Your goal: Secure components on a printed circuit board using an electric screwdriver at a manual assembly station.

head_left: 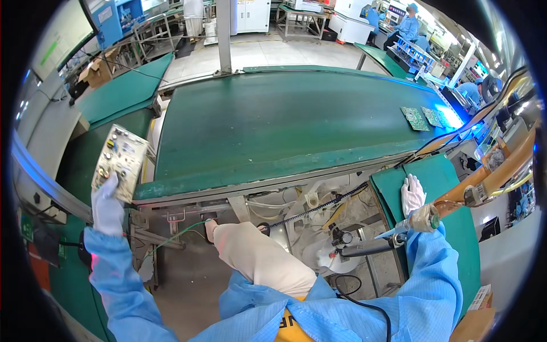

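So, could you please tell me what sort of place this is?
Most likely an electronics assembly workshop: the gloved left hand holds a circuit board, two more boards lie on the long green work surface, and people in blue workwear are in the background.

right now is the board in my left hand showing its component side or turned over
Component side showing: the board, held by the left hand, has raised parts across its visible face.

Head-worn fisheye view, downward over both hands (108,210) (412,195)
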